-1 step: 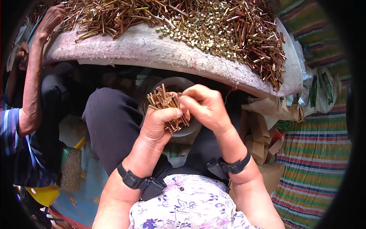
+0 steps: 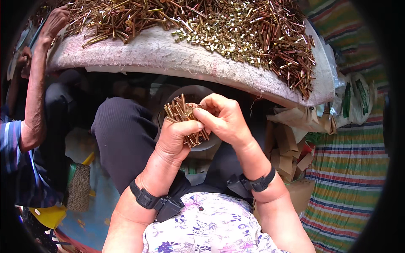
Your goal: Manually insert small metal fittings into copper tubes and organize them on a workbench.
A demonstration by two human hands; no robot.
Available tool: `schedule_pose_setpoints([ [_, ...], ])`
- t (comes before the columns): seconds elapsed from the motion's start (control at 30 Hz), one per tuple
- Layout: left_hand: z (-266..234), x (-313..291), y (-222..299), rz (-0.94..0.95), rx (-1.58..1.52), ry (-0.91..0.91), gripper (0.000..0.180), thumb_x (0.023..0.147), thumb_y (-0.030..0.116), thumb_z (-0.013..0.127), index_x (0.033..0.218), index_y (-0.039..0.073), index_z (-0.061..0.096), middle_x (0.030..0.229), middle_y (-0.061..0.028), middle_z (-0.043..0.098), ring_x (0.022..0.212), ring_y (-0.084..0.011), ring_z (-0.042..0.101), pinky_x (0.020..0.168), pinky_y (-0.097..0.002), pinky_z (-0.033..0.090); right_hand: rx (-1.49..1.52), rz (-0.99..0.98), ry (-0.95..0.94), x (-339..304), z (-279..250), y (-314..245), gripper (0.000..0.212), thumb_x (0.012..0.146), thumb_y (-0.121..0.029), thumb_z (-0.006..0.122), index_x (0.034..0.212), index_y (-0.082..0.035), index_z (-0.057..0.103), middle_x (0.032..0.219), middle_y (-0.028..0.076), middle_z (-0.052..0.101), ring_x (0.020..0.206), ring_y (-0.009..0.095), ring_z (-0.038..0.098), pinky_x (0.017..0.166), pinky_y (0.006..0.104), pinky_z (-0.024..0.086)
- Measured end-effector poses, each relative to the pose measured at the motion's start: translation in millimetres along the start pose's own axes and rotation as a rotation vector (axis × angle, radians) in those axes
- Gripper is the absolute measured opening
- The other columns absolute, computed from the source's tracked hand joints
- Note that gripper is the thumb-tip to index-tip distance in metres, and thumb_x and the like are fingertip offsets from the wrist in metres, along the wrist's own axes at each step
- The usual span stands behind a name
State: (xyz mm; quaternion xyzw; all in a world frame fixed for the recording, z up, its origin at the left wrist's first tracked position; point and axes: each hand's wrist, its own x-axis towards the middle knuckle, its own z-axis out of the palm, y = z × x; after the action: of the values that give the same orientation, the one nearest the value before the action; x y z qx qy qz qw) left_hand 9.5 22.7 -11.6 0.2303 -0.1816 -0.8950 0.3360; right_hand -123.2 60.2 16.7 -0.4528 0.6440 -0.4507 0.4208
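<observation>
My left hand (image 2: 174, 137) is closed round a thick bundle of long, thin, brass-coloured bolts (image 2: 174, 110), its thumb lying across them. Their ends stick out above and below the fist. My right hand (image 2: 225, 120) meets the bundle from the right, thumb and fingers pinched together at its upper side. Whatever sits between those fingertips is hidden. Beneath both hands, between my knees, is a round grey basin (image 2: 198, 89), mostly covered by them.
Ahead, a cloth-covered table (image 2: 168, 57) carries heaped loose bolts (image 2: 126, 19) and small shiny metal pieces (image 2: 230, 40). At left, another person's arm (image 2: 36, 80) reaches onto the table. Cardboard boxes (image 2: 287, 141) stand right of my knee, beside a striped sheet (image 2: 346, 177).
My right hand has shifted slightly left, bringing its thumb farther over the bundle. My left hand keeps its hold on the bolts almost in the same place.
</observation>
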Motion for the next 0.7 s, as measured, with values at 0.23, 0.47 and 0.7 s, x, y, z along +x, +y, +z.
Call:
schedule_pose_setpoints([
  [0.23, 2.0, 6.4, -7.9, -0.095, -0.013, 0.076, 0.029, 0.067, 0.001, 0.065, 0.095, 0.001, 0.057, 0.079, -0.0088, 0.063, 0.070, -0.0207, 0.064, 0.067, -0.0324, 0.054, 0.318, -0.248, 0.311, -1.3, 4.3, 8.7, 0.013, 0.092, -0.012, 0.054, 0.088, 0.000, 0.055, 0.076, 0.004, 0.062, 0.061, 0.008, 0.056, 0.055, 0.0212, 0.047],
  [0.47, 2.5, 8.4, -15.7, -0.068, 0.049, 0.109, 0.027, 0.071, 0.001, 0.067, 0.095, 0.002, 0.056, 0.076, -0.0102, 0.063, 0.066, -0.0222, 0.064, 0.061, -0.0320, 0.054, -0.343, -0.366, 0.023, -21.9, -47.0, 5.4, 0.009, 0.083, -0.006, 0.056, 0.090, -0.002, 0.061, 0.070, 0.009, 0.059, 0.063, 0.022, 0.060, 0.058, 0.0325, 0.048],
  [0.7, 20.9, 13.1, -33.0, -0.198, 0.146, 0.046, 0.025, 0.070, 0.002, 0.069, 0.092, 0.000, 0.058, 0.075, -0.0089, 0.063, 0.064, -0.0198, 0.064, 0.060, -0.0309, 0.055, -0.371, -0.393, -0.057, -44.2, -69.6, 6.7, 0.010, 0.073, -0.003, 0.062, 0.083, -0.004, 0.062, 0.074, 0.010, 0.061, 0.070, 0.028, 0.061, 0.061, 0.0337, 0.050],
])
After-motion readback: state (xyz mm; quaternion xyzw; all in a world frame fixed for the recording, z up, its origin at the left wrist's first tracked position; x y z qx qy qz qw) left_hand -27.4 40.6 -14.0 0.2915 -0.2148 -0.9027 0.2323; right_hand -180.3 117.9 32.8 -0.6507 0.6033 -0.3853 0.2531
